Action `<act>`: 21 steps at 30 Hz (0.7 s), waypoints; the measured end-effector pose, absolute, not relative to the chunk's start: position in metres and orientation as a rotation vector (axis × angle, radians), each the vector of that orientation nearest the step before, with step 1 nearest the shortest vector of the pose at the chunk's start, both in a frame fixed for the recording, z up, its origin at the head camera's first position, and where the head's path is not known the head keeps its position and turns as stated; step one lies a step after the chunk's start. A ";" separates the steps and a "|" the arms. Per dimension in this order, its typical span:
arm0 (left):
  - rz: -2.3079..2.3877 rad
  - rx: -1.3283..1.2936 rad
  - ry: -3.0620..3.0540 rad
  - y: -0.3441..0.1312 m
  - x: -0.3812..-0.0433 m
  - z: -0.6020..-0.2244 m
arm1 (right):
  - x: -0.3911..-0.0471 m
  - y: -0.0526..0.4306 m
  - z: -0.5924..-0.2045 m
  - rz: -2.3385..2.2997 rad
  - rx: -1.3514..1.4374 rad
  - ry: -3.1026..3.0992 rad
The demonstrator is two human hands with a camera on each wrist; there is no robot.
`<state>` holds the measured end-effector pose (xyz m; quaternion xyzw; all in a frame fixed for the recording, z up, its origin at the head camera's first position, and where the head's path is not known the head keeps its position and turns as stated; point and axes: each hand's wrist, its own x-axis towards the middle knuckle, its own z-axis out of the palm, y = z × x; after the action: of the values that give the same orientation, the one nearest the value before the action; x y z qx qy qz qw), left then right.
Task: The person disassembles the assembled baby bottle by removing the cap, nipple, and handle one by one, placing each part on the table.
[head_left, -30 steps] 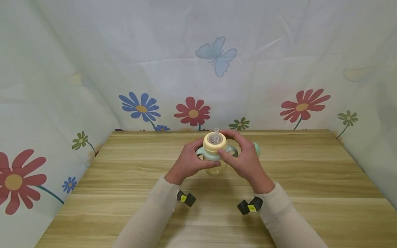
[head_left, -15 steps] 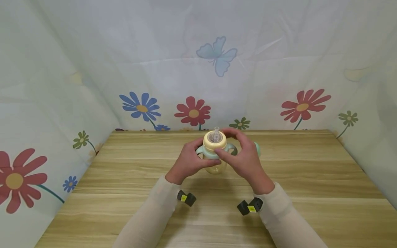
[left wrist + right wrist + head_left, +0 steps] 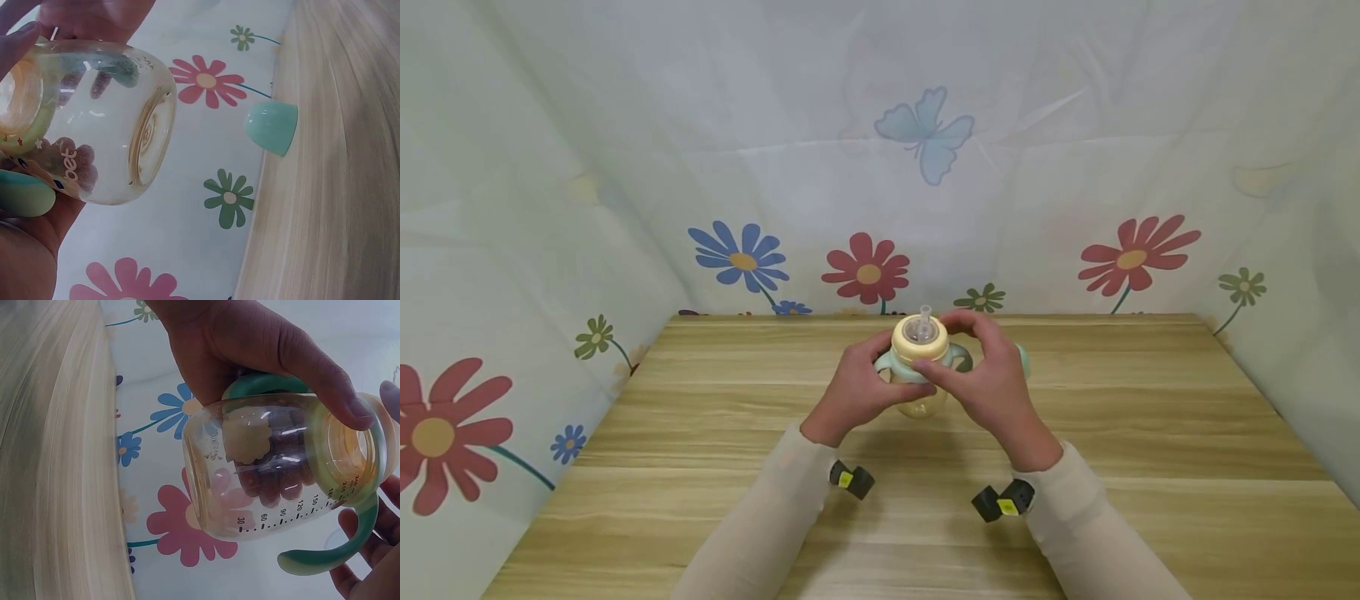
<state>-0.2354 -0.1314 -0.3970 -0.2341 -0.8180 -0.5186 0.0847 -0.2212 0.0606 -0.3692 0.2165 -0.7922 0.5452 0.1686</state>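
A clear, yellow-tinted baby bottle [image 3: 922, 408] is held roughly upright between both hands, its base off the table in the wrist views. It has a yellow collar [image 3: 917, 348], a clear straw spout [image 3: 925, 315] and two pale green handles [image 3: 337, 557]. My left hand [image 3: 861, 387] grips the bottle at its left handle, thumb across the front and fingers behind the body. My right hand [image 3: 992, 383] pinches the collar, thumb at the front and fingers curled around the far side. A mint-green dome cap [image 3: 275, 127] stands on the table behind my right hand.
The wood-grain table [image 3: 715, 467] meets a white cloth backdrop [image 3: 1037, 208] with printed flowers and a butterfly at its back edge. Similar cloth hangs on both sides. Small black devices [image 3: 1003, 500] are strapped at both wrists.
My right thumb has slid left across the front of the collar. The bottle has risen very slightly. My left hand keeps its hold, and the cap stays in place.
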 end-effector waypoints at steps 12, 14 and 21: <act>-1.559 -0.707 -2.439 -0.131 -0.237 -0.399 | -0.222 0.061 -0.370 1.549 0.626 -2.264; -1.566 -0.709 -2.440 -0.131 -0.236 -0.399 | -0.222 0.062 -0.370 1.554 0.635 -2.263; -1.565 -0.727 -2.445 -0.131 -0.235 -0.397 | -0.223 0.063 -0.371 1.571 0.688 -2.236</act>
<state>-0.2349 -0.1311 -0.3970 -0.2422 -0.8147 -0.5217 0.0744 -0.2226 0.0633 -0.3711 0.2409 -0.7832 0.5501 0.1612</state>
